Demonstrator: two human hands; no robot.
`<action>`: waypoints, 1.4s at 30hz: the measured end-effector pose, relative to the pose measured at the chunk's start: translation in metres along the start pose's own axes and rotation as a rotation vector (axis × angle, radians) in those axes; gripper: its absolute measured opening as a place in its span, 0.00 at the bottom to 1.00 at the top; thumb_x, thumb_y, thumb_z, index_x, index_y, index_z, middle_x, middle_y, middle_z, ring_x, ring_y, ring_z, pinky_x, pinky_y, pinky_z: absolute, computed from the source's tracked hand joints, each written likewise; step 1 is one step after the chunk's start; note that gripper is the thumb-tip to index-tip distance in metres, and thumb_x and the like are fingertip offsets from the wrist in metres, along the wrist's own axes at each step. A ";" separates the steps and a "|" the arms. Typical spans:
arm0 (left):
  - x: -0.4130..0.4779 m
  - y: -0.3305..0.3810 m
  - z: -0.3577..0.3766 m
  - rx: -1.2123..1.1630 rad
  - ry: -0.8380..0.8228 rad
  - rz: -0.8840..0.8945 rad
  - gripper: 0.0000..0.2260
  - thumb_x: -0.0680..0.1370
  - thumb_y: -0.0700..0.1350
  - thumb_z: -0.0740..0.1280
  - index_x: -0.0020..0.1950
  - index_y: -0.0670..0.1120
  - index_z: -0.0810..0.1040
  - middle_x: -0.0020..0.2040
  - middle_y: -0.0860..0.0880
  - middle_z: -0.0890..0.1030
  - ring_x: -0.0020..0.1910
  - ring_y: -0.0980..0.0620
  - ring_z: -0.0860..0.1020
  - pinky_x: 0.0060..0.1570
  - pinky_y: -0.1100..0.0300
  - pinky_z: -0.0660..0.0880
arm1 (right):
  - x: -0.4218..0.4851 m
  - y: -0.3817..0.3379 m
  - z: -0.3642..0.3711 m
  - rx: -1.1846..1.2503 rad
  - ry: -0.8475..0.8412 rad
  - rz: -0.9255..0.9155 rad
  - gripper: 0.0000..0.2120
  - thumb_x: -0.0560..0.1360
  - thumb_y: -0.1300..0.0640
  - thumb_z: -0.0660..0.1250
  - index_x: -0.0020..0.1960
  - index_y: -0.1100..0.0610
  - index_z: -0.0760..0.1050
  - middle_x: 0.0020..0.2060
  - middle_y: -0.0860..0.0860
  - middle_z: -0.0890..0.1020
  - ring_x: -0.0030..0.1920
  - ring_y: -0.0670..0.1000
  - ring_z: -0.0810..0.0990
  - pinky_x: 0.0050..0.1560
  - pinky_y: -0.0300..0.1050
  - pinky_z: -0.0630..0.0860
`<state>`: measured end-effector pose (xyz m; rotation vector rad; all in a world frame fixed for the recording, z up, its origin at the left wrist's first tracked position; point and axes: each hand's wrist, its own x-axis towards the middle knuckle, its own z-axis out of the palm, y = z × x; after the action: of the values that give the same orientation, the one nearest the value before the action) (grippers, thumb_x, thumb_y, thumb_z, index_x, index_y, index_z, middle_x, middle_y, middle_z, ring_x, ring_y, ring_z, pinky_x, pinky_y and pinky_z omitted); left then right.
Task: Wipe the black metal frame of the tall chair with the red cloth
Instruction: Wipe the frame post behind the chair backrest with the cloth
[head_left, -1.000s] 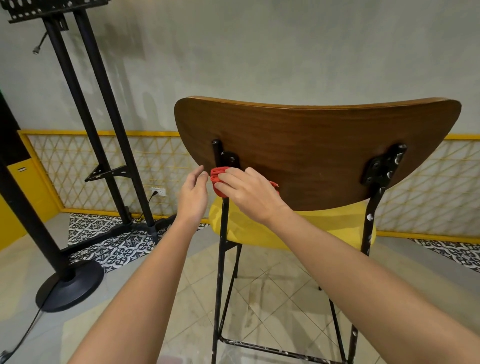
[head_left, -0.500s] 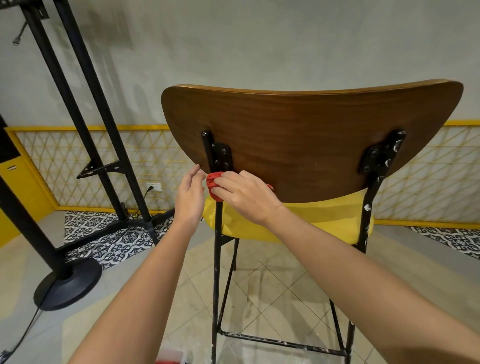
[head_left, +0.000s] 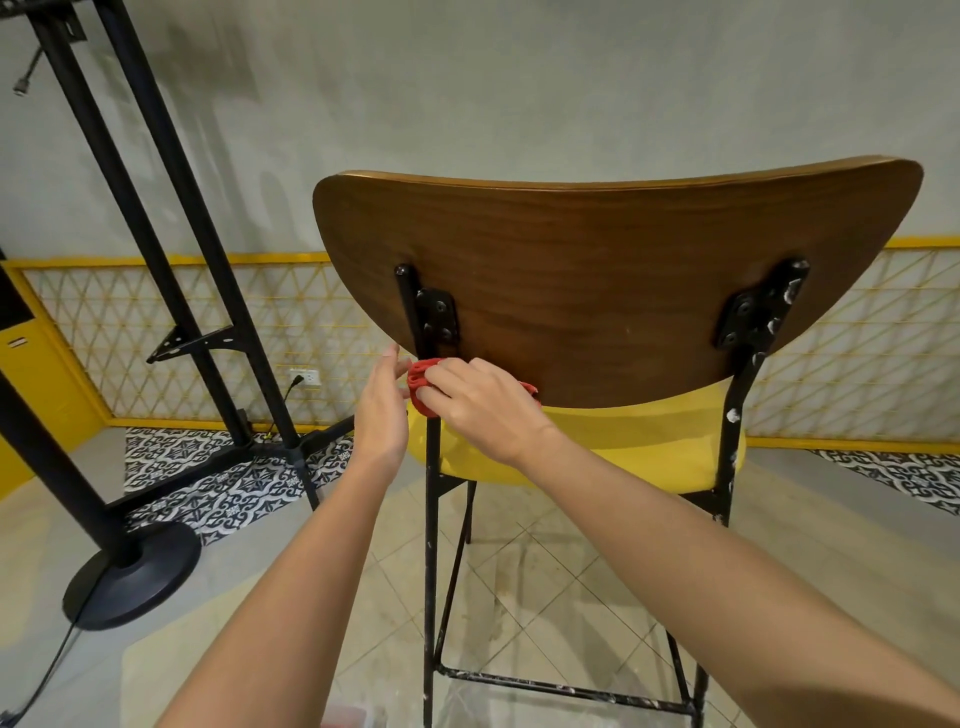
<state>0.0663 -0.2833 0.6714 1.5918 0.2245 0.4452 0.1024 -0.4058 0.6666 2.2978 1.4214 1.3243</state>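
Note:
A tall chair stands in front of me with a brown wooden backrest (head_left: 597, 270), a yellow seat (head_left: 654, 447) and a black metal frame (head_left: 431, 545) flecked with white paint. My right hand (head_left: 483, 405) grips the red cloth (head_left: 418, 379), which is wrapped around the frame's left rear post just under the backrest. Straight-fingered, my left hand (head_left: 382, 410) stays beside the post, its fingertips close to the cloth. The right rear post (head_left: 730, 441) and the lower crossbar (head_left: 561, 688) are bare.
A black two-pole stand (head_left: 171, 249) with a floor frame rises at the left. A black round-based pole (head_left: 130, 577) with a cable stands nearer, at the lower left. Behind the chair runs a grey wall with yellow lattice panelling (head_left: 857, 353). The floor is tiled.
The view has tilted slightly. Both hands stay at the left rear post under the backrest, the right one still gripping the cloth around it; the left hand has edged closer to the cloth.

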 end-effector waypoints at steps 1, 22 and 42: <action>0.001 -0.001 0.000 0.000 0.002 -0.007 0.18 0.82 0.57 0.50 0.62 0.54 0.74 0.63 0.52 0.76 0.53 0.58 0.75 0.67 0.50 0.66 | -0.002 -0.003 0.002 0.014 -0.025 0.000 0.09 0.68 0.62 0.72 0.47 0.55 0.79 0.43 0.51 0.80 0.44 0.52 0.79 0.38 0.44 0.73; 0.002 -0.003 -0.006 0.054 -0.002 0.081 0.23 0.79 0.59 0.50 0.70 0.55 0.70 0.66 0.50 0.75 0.65 0.53 0.73 0.68 0.49 0.67 | 0.011 -0.001 -0.006 -0.003 0.018 -0.049 0.08 0.73 0.63 0.65 0.50 0.58 0.79 0.48 0.53 0.80 0.48 0.53 0.78 0.42 0.45 0.73; 0.008 -0.023 -0.014 0.071 -0.001 0.103 0.20 0.83 0.52 0.46 0.62 0.53 0.75 0.57 0.52 0.79 0.59 0.51 0.76 0.58 0.55 0.72 | 0.001 -0.008 0.006 0.126 0.065 0.048 0.17 0.67 0.67 0.71 0.55 0.62 0.79 0.50 0.58 0.80 0.48 0.57 0.78 0.41 0.48 0.79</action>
<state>0.0703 -0.2657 0.6504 1.6780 0.1598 0.5208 0.1014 -0.3988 0.6588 2.4025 1.5202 1.3725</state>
